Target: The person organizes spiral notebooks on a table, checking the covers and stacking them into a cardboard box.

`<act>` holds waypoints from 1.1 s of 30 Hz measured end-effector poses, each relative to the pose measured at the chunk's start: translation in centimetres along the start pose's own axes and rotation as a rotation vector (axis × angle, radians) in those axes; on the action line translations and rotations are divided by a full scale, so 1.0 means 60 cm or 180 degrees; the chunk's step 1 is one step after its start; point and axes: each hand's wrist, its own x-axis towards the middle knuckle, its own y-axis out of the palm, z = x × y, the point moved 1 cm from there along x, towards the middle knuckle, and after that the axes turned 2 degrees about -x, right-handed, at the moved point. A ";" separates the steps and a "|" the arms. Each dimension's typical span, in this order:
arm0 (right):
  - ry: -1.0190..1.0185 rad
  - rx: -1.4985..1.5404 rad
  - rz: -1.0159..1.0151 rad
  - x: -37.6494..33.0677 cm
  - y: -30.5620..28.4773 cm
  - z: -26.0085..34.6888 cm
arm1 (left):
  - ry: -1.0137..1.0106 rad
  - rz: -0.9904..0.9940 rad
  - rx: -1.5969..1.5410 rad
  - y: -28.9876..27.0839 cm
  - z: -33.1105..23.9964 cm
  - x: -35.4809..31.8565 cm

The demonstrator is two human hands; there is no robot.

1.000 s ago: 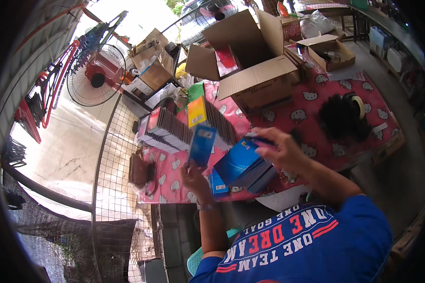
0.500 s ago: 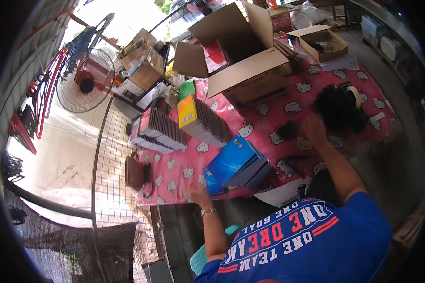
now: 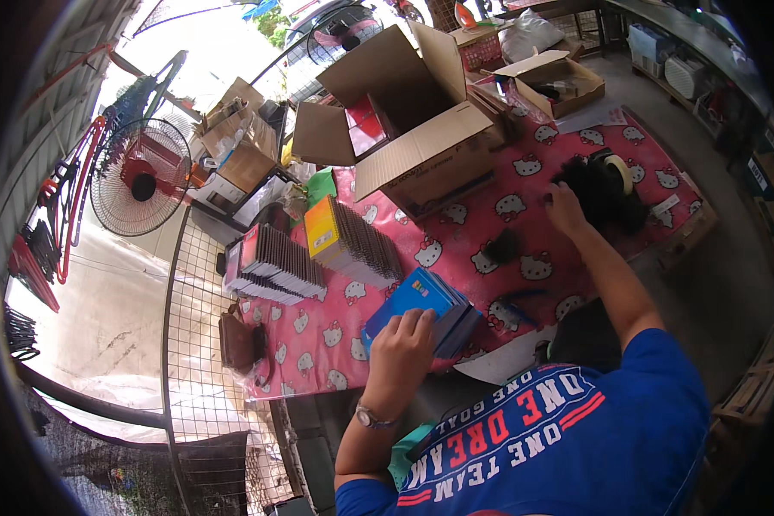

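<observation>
A stack of blue notebooks (image 3: 421, 297) lies slightly fanned near the front of the table. My left hand (image 3: 402, 348), with a watch at its wrist, is closed over the near left edge of the stack, fingers bent on the top cover. Its thumb and that corner are hidden. Farther right, my right hand (image 3: 566, 211) has its fingers curled together beside a black fluffy bundle (image 3: 606, 202). Something small and dark shows at its fingertips, too little to name. A roll of tape (image 3: 618, 173) rests on the bundle.
Notebook stacks, one yellow-fronted (image 3: 321, 225) and one red-fronted (image 3: 251, 251), stand at the left. Behind them is a large open cardboard box (image 3: 439, 159). A small dark brush-like thing (image 3: 501, 248) lies mid-table on the pink cloth (image 3: 404, 232). A brown pouch (image 3: 239, 341) sits at the left edge.
My left hand has come up and right onto the blue stack, covering the loose lower notebook corner. My right hand has shifted slightly away from me, along the black bundle. The view has shifted a little.
</observation>
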 end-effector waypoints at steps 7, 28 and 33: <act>-0.1716 0.2919 0.0514 0.013 -0.135 0.270 | -0.0354 -0.0406 -0.0800 -0.054 0.038 0.025; -0.1323 0.3097 0.2586 0.010 -0.210 0.382 | -0.0054 -0.0943 -0.1074 -0.031 0.055 0.071; -0.2445 0.2543 0.1824 0.010 -0.225 0.363 | -0.0068 -0.0884 -0.1139 -0.028 0.050 0.083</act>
